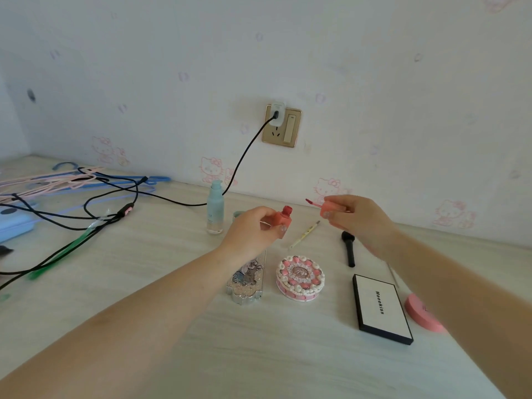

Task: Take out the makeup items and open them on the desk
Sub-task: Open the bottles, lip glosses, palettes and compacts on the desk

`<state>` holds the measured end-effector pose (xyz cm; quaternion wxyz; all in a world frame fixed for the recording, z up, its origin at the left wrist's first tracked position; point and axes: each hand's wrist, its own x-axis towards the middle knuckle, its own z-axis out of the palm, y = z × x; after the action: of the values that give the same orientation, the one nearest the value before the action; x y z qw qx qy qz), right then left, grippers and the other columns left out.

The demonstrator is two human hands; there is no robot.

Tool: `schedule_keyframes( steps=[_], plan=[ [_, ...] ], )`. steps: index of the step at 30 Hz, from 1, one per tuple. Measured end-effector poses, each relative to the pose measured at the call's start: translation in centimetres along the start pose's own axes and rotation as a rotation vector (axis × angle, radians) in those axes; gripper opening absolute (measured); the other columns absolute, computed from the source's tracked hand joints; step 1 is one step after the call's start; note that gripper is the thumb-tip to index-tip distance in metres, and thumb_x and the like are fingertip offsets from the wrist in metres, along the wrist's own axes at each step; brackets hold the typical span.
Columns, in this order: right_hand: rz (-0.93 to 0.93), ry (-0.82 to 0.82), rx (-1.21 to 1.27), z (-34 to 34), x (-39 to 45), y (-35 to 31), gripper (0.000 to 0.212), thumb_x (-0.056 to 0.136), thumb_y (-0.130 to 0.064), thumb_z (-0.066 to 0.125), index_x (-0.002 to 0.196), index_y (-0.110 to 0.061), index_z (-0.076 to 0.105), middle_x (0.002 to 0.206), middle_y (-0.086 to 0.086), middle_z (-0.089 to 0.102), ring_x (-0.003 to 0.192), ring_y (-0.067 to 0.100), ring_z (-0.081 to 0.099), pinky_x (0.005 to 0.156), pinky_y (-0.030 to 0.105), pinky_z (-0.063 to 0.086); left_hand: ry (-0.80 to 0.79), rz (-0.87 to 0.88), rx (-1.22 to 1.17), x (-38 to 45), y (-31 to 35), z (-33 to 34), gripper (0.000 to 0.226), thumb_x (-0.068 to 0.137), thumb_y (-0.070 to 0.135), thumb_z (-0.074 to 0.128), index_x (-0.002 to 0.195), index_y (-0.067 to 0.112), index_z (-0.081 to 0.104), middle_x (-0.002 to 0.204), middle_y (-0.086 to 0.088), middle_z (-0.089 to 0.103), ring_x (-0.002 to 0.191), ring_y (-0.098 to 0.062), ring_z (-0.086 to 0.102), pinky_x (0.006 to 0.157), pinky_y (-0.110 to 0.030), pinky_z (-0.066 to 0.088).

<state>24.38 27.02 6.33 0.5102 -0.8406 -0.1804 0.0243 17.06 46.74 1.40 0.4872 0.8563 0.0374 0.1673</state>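
My left hand [253, 231] grips a coral lip-gloss tube [280, 217] with its red neck uncovered. Apart from it, my right hand [358, 218] holds the matching cap [334, 207], whose red-tipped wand [312, 202] points left. Both hover above the desk [259, 355]. Under them lie a silver embossed case [247, 279], a round cake-shaped pink compact [300, 277], a black-edged white palette [381, 308], a black brush [349, 249], a thin yellow pencil [303, 235] and a pink round case [420, 313] partly behind my right arm. A pale green pump bottle [215, 208] stands upright.
Black cables [95, 205] and pink, blue and green hangers [74, 180] cover the desk's left side, beside a blue box [14, 223]. A charger sits in the wall socket [282, 125], its cord trailing down to the desk.
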Motion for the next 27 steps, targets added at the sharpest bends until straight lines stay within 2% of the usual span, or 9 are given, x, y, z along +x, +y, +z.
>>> schedule_keyframes(
  steps=[4, 6, 10, 15, 17, 19, 20, 24, 27],
  plan=[
    [0.108, -0.004, 0.224, 2.4, 0.8, 1.3, 0.02, 0.08, -0.005, 0.069, 0.086, -0.024, 0.069, 0.097, 0.0, 0.068, 0.092, 0.015, 0.061, 0.101, 0.034, 0.047, 0.023, -0.062, 0.03, 0.5, -0.2, 0.8, 0.026, 0.082, 0.025, 0.068, 0.108, 0.02, 0.066, 0.096, 0.008, 0.066, 0.089, -0.008, 0.061, 0.073, -0.017, 0.042],
    [0.111, -0.015, 0.196, 3.5, 1.4, 1.7, 0.02, 0.079, -0.004, 0.068, 0.085, -0.023, 0.069, 0.09, -0.005, 0.069, 0.09, 0.012, 0.061, 0.097, 0.027, 0.046, 0.04, -0.084, 0.092, 0.8, -0.4, 1.0, 0.019, 0.079, 0.025, 0.069, 0.098, 0.021, 0.068, 0.087, 0.008, 0.066, 0.089, -0.012, 0.062, 0.075, -0.024, 0.044],
    [0.108, -0.021, 0.158, 5.3, 2.7, 2.4, 0.02, 0.078, -0.006, 0.071, 0.086, -0.024, 0.067, 0.089, -0.01, 0.07, 0.093, 0.008, 0.063, 0.092, 0.022, 0.043, 0.061, -0.125, 0.214, 1.5, -1.4, 1.1, 0.014, 0.076, 0.031, 0.07, 0.087, 0.023, 0.068, 0.075, 0.012, 0.063, 0.08, -0.011, 0.058, 0.059, -0.022, 0.035],
    [0.066, -0.04, 0.081, 6.7, 3.8, 3.0, 0.022, 0.078, -0.008, 0.073, 0.099, -0.014, 0.067, 0.089, -0.008, 0.069, 0.08, 0.0, 0.061, 0.072, 0.008, 0.043, 0.044, -0.146, 0.268, 2.1, -2.3, 1.5, 0.015, 0.076, 0.035, 0.069, 0.087, 0.025, 0.069, 0.072, 0.012, 0.064, 0.08, -0.011, 0.06, 0.065, -0.024, 0.038],
    [0.051, -0.049, 0.046, 7.2, 4.2, 3.4, 0.026, 0.076, -0.009, 0.075, 0.1, -0.012, 0.068, 0.09, -0.007, 0.07, 0.083, 0.003, 0.064, 0.077, 0.011, 0.046, 0.043, -0.147, 0.299, 2.3, -2.6, 1.7, 0.017, 0.077, 0.037, 0.068, 0.088, 0.025, 0.07, 0.068, 0.013, 0.062, 0.079, -0.011, 0.059, 0.065, -0.025, 0.039],
    [0.049, -0.072, 0.003, 7.6, 4.4, 3.7, 0.022, 0.075, -0.011, 0.076, 0.095, -0.017, 0.068, 0.086, -0.01, 0.071, 0.087, 0.004, 0.065, 0.089, 0.02, 0.047, 0.038, -0.151, 0.331, 2.4, -2.9, 1.7, 0.012, 0.078, 0.039, 0.066, 0.08, 0.027, 0.066, 0.061, 0.014, 0.059, 0.075, -0.012, 0.058, 0.062, -0.025, 0.038],
    [0.048, -0.082, -0.012, 7.7, 4.4, 3.7, 0.019, 0.075, -0.012, 0.077, 0.089, -0.021, 0.067, 0.084, -0.013, 0.07, 0.086, 0.003, 0.065, 0.089, 0.022, 0.047, 0.036, -0.153, 0.345, 2.5, -3.1, 1.7, 0.012, 0.079, 0.04, 0.066, 0.075, 0.029, 0.064, 0.058, 0.015, 0.057, 0.074, -0.013, 0.058, 0.061, -0.026, 0.038],
    [0.037, -0.088, -0.076, 8.2, 4.3, 3.9, 0.022, 0.076, -0.016, 0.076, 0.077, -0.033, 0.062, 0.081, -0.015, 0.067, 0.081, -0.001, 0.06, 0.065, 0.013, 0.039, 0.031, -0.181, 0.332, 2.7, -3.6, 1.8, 0.016, 0.078, 0.042, 0.066, 0.086, 0.028, 0.069, 0.066, 0.015, 0.061, 0.079, -0.011, 0.06, 0.064, -0.026, 0.042],
    [0.057, -0.113, -0.091, 8.3, 4.4, 4.2, 0.02, 0.075, -0.014, 0.075, 0.082, -0.03, 0.064, 0.084, -0.012, 0.069, 0.071, -0.002, 0.058, 0.063, 0.016, 0.043, 0.035, -0.185, 0.326, 2.8, -3.7, 1.9, 0.02, 0.078, 0.043, 0.068, 0.092, 0.029, 0.071, 0.073, 0.013, 0.066, 0.083, -0.01, 0.062, 0.066, -0.026, 0.044]
  ],
)
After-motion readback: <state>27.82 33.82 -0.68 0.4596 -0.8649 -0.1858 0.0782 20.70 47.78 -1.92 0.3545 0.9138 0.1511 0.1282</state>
